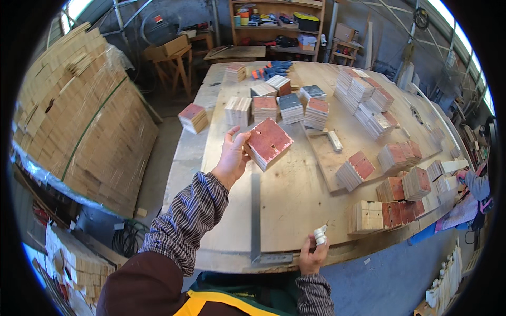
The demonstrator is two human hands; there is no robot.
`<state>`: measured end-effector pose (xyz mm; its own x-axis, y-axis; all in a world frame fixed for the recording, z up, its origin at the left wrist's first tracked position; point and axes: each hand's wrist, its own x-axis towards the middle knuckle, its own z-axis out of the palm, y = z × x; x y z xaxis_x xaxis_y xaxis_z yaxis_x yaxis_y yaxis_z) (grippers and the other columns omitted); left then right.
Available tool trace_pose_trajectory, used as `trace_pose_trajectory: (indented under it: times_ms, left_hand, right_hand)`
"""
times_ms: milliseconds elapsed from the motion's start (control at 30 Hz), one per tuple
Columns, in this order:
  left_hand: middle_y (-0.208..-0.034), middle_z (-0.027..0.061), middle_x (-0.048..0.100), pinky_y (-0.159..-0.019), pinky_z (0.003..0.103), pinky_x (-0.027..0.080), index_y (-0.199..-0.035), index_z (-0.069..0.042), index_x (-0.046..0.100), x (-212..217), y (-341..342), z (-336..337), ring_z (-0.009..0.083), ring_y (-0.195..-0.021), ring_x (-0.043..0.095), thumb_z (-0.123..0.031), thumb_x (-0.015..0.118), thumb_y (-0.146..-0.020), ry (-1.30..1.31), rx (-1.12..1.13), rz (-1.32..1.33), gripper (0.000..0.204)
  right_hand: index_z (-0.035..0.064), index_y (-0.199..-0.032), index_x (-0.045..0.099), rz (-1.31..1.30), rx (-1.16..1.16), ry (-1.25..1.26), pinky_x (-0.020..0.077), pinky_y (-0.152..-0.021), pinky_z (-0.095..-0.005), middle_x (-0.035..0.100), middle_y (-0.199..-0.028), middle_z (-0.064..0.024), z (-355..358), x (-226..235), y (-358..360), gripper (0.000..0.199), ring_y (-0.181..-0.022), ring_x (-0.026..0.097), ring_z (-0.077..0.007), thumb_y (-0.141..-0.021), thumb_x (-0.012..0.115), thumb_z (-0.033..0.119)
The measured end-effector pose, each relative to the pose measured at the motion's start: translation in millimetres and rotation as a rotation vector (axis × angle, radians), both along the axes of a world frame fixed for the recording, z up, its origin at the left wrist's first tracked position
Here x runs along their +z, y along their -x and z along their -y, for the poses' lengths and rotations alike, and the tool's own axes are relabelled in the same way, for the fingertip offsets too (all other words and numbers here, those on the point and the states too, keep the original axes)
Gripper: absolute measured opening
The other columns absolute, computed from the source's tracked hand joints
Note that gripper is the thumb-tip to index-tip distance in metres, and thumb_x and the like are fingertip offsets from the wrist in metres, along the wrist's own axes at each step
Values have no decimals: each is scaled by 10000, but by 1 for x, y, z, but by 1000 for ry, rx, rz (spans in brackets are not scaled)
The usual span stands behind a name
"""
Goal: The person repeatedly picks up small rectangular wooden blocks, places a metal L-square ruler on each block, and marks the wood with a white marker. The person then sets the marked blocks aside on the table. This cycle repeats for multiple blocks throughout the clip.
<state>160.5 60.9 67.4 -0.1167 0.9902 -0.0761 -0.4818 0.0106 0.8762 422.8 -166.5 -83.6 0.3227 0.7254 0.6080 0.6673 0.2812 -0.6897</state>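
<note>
From the wearer's head, the table [290, 210] is viewed downward and forward through a fisheye lens. The left hand [231, 159] is framed close, just off centre toward nine o'clock; the right hand [313, 257] is caught toward five, and distant shelves [276, 28] are taken in at twelve.

Your left hand [232, 158] is out front and raised, left arm [187, 216] reaching up diagonally from lower left. Grip's closed, thumb visible, other fingers partly hidden. Your right hand [312, 259] sits lower, closer to your torso, in a thumb-and-fingers pinch, fingertips pointing away from you. Right forearm [315, 295] shows only short. Both sleeved to the wrist.
</note>
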Motion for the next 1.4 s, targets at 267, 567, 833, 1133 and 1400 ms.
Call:
trace_pose_trajectory:
  times_ms: [267, 567, 833, 1133, 1400]
  left_hand:
    - [-1311, 139, 486, -948, 436, 471, -1341, -142, 463, 15, 47, 139, 291, -1098, 528, -458, 560, -936, 187, -107, 167, 524]
    - [-1198, 76, 536, -869, 465, 507, -1253, -170, 447, -15, 70, 163, 242, -1082, 555, -337, 614, -930, 179, 130, 39, 400]
    - [-1188, 64, 543, -828, 467, 469, -1271, -170, 394, -53, 90, 116, 222, -1070, 535, -304, 739, -849, 244, 151, 104, 561]
    - [-1112, 65, 602, -799, 395, 484, -1191, -131, 539, -61, 71, -56, 206, -983, 582, -299, 642, -918, 3, 161, 121, 336]
    - [-1158, 148, 637, -1011, 459, 390, -1139, -91, 658, -88, 72, -105, 354, -1132, 533, -245, 692, -852, -279, 397, -1239, 328]
  right_hand:
    - [-22, -1118, 603, 93, 128, 1, 510, -772, -408, 622, -1024, -167, 10, 19, 10, 336, -886, 599, -330, -794, 690, -12]
    - [-13, -1175, 596, 218, 274, 40, 492, -857, -421, 664, -1011, -148, 63, 42, 52, 415, -982, 587, -352, -779, 718, 13]
    - [-25, -1114, 595, 246, 94, 60, 476, -867, -437, 647, -1052, -154, 28, 33, 16, 311, -972, 570, -344, -812, 667, -17]
    - [-53, -1075, 603, 180, 26, 28, 458, -685, -441, 622, -910, -184, -1, 11, 9, 258, -787, 538, -372, -823, 656, -53]
    - [-53, -1055, 613, 118, 33, 134, 478, -709, -434, 633, -929, -178, 4, 11, 6, 263, -817, 544, -366, -796, 655, -27]
